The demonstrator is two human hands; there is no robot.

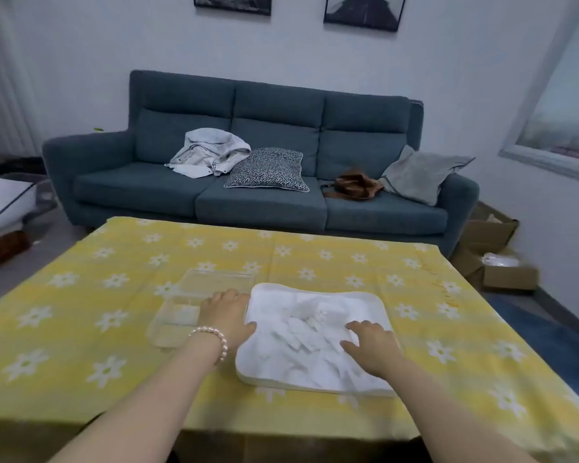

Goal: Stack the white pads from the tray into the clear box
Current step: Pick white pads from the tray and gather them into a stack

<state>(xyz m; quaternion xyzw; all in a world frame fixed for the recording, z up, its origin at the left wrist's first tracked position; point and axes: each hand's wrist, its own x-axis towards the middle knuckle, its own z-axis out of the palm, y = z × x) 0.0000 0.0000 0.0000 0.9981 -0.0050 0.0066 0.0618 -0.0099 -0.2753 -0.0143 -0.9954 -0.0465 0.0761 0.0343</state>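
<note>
A white tray (264, 372) lies on the yellow flowered tablecloth, heaped with several loose white pads (310, 335). To its left stands a clear box (194, 284), where a few white pads (183, 315) lie on the bottom. My left hand (226, 312), with a pearl bracelet on the wrist, hovers over the box's right side, its thumb touching the tray's left rim; whether its fingers hold a pad is hidden. My right hand (370, 345) lies on the pads at the tray's right side, fingers curved onto the heap.
The table (315, 259) carries a yellow cloth with white flowers. A blue sofa (258, 182) with cushions, clothing and a brown bag stands beyond it. Cardboard boxes (502, 265) sit on the floor at right, and the table's near edge drops off below my forearms.
</note>
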